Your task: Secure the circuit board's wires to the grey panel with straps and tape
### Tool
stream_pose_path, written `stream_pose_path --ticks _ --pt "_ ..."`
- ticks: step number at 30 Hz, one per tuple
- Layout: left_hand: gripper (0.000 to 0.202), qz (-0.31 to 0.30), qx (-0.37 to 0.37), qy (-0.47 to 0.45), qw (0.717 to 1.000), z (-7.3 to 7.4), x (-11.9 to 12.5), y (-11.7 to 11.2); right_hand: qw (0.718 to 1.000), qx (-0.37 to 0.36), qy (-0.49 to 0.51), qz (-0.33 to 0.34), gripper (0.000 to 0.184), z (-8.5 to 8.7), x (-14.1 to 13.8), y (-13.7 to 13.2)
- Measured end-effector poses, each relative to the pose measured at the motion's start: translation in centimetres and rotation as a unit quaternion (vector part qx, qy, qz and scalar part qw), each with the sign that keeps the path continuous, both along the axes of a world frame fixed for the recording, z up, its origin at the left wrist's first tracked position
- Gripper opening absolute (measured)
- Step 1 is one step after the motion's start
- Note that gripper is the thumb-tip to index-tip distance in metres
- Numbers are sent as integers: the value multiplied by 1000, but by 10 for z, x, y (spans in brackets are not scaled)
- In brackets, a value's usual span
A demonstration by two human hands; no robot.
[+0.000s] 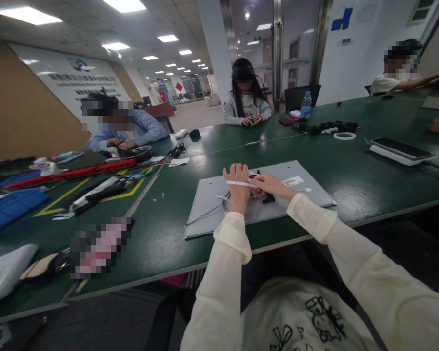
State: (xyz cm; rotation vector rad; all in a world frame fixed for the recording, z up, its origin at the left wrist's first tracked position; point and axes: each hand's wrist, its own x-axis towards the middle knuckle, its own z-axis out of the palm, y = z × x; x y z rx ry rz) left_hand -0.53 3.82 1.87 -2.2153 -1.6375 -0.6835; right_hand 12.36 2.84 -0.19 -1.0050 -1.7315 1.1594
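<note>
White strip [241, 184] lies crosswise over grey panel [307, 192]. Left hand [238, 194] closed around its left part, right hand [272, 184] pinching its right end. Hands almost touching.

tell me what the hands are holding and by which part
A thin white strip, stretched between both hands over the grey panel: the left hand grips it near its left end, and the right hand pinches its right end.

looks like an office workroom, long green tables [351, 170], folks [247, 111] seated around with cables [176, 150], ceiling lights [29, 14], big wall banner [73, 78], glass doors [256, 53] out back
</note>
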Motion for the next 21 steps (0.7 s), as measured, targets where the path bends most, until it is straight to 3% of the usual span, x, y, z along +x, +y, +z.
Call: stream_pose_path --ticks 4,9,12,15,17,21 --pt "30 2 3 1 1000 -1 0 1 999 -34 11 29 41 5 3 -5" --pt "29 32 43 -8 999 -2 -10 5 995 -26 86 40 37 13 9 -7" --pt "32 77 64 -45 994 3 -27 11 990 -27 138 0 35 15 11 -4" --pt "33 106 19 -98 989 11 -57 21 984 -32 163 -69 34 14 12 0" --pt "34 84 -28 -108 990 12 -81 27 979 -42 169 -108 33 13 13 2" --pt "35 -29 -130 -74 988 1 -123 32 974 -50 160 -151 31 11 12 1"
